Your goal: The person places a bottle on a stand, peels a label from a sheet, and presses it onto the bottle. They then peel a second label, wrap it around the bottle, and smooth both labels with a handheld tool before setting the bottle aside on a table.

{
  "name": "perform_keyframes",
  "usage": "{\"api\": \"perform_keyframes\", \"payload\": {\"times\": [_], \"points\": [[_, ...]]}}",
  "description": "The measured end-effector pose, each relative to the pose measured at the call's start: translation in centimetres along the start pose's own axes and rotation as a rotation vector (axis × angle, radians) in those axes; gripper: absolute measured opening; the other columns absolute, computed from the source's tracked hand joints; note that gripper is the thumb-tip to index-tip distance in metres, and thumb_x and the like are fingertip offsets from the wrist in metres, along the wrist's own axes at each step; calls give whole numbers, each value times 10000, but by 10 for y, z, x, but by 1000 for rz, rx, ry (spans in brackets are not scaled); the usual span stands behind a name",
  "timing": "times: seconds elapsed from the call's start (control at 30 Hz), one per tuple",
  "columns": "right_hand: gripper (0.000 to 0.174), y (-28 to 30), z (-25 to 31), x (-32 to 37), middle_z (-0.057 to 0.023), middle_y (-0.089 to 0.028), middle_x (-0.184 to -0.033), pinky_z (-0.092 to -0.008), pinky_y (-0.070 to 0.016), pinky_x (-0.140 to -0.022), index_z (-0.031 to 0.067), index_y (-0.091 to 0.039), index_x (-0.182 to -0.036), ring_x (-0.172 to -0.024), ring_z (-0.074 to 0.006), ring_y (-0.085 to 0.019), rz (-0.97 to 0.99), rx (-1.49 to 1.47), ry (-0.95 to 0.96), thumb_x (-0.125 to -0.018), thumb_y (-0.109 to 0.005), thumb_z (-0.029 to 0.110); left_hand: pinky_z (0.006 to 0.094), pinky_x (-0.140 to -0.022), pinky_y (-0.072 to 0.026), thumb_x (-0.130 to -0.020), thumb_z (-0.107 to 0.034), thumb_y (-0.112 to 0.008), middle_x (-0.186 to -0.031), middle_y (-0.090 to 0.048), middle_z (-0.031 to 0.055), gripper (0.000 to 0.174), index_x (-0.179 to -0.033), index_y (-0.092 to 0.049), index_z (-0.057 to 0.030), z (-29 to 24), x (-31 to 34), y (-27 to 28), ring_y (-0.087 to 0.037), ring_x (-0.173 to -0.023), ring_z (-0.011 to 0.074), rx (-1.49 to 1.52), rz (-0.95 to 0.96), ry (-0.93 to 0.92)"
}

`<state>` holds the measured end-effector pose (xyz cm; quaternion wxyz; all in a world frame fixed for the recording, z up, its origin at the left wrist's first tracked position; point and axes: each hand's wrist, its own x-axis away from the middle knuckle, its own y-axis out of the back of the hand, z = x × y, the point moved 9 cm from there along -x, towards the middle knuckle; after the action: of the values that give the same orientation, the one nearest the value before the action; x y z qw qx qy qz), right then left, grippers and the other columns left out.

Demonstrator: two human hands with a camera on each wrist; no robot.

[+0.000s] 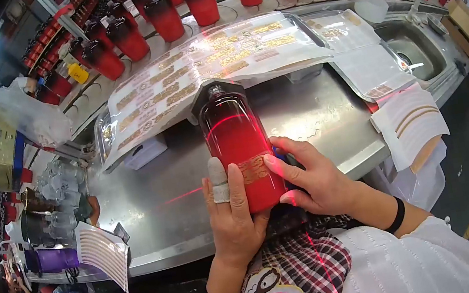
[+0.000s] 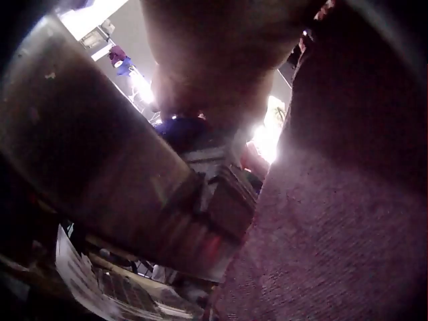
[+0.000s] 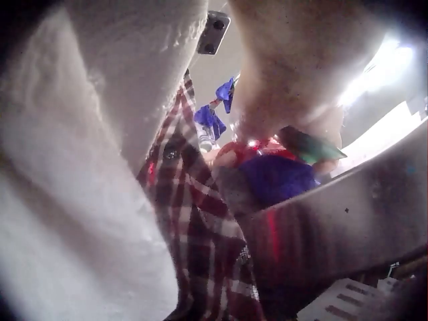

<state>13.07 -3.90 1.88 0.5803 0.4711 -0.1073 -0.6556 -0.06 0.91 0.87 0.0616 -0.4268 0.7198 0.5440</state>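
Note:
A glossy bottle [image 1: 232,128], black at the neck and fading to red at the base, lies tilted back against a dark angular support [image 1: 234,85]. My left hand [image 1: 233,214] holds its left side near the base, with fingers reaching up along the glass and a pale covering [image 1: 218,179] on one finger. From the right, my right hand [image 1: 313,177] grips the bottle, its thumb on the edge of a gold decal [image 1: 253,169] on the front. Both wrist views are dark, showing mainly the forearms, clothing and metal table edge.
Sheets of gold decals [image 1: 175,82] lie on a raised board behind the bottle. Rows of red-black bottles [image 1: 165,19] line the back. A sink [image 1: 415,47] is at right, with striped sheets [image 1: 417,120] before it. Glass jars [image 1: 60,186] and a purple bottle [image 1: 59,258] stand left.

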Motion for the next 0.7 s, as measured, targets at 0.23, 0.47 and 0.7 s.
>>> {"api": "perform_keyframes", "payload": {"times": [0.23, 0.47, 0.7], "points": [[532, 26, -5, 4, -241, -517, -1327, -401, -494, -952, 5, -501, -1347, -1114, -376, -592, -187, -100, -83, -856, -692, 76, 582, -1123, -275, -861, -334, -706, -1509, -288, 344, 840, -1492, -300, 41, -2, -2, 2, -345, -1385, 475, -5, 15, 14], [285, 14, -6, -32, -150, -654, -861, -332, -517, -665, 10, -564, -1140, -731, -236, -659, -57, -437, -327, -889, -656, 107, 544, -1146, -247, -889, -338, -691, -1498, -311, 345, 828, -1495, -283, 53, -1, 1, 1, -336, -1389, 483, 16, 3, 6], [276, 17, -38, -12, -156, -684, -882, -318, -525, -709, 22, -602, -1113, -779, -204, -675, -259, -645, -459, -908, -670, 194, 545, -1137, -273, -876, -332, -704, -1484, -322, 356, 832, -1483, -297, 65, 11, 8, -4, -349, -1376, 494, 167, -38, 61]]}}
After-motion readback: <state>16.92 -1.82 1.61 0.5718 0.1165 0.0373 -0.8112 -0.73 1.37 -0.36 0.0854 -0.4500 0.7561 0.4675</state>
